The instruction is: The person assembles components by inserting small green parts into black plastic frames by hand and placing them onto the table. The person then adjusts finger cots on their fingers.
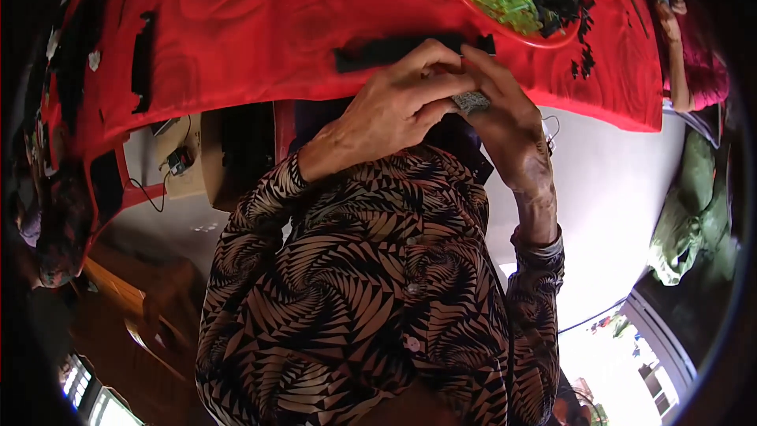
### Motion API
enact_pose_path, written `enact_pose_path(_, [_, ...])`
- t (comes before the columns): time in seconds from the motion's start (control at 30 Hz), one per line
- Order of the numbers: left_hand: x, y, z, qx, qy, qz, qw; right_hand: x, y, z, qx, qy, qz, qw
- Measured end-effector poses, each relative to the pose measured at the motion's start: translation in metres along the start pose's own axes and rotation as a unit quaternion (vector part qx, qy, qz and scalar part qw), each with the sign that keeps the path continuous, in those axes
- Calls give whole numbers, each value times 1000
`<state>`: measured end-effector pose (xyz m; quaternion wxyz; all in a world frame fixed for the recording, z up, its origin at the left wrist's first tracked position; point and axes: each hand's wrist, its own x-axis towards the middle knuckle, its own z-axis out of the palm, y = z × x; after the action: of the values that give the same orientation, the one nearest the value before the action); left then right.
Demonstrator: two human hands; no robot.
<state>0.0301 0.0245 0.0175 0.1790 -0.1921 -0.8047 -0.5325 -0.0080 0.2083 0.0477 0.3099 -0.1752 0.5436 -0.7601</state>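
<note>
My left hand [398, 99] and my right hand [509, 122] meet just off the near edge of the red-covered table. Between them sits a small grey, speckled piece [472, 101], partly covered by fingers. The left thumb and fingers pinch at its left side, while the right fingers curl round it from the other side. What it is exactly cannot be made out. Behind the hands a flat black strip [371, 54] lies on the red cloth [260, 39], its middle hidden by the left fingers.
A red-rimmed bowl [544, 43] of green and black small pieces stands at the far right, with black bits [583, 55] beside it. Another black strip [143, 63] lies at the left. A person's arm [676, 63] shows at the right edge; a red chair [118, 181] stands left.
</note>
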Motion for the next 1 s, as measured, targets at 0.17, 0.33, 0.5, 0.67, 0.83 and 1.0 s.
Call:
enact_pose_path(0.17, [-8, -16, -13, -163, 82, -59, 981, 17, -6, 19, 18, 8, 23, 1000])
enact_pose_path(0.33, [-18, -18, -12, -241, 92, -112, 960, 17, 0, 16, 20, 38, 23, 999])
enact_pose_path(0.5, [-22, -23, -6, -184, 112, -65, 974, 13, -8, 15, -57, 118, 98, 986])
enact_pose_path(0.67, [-15, -15, -2, -97, 99, -30, 990, 11, -7, 10, -125, 117, 91, 981])
enact_pose_path(0.83, [-15, 0, -5, -4, 160, -23, 987, 22, 4, 10, -184, 182, 36, 965])
enact_pose_path(1.0, [-14, 9, 3, -40, 149, -59, 986, 20, 11, 24, -240, 210, -22, 948])
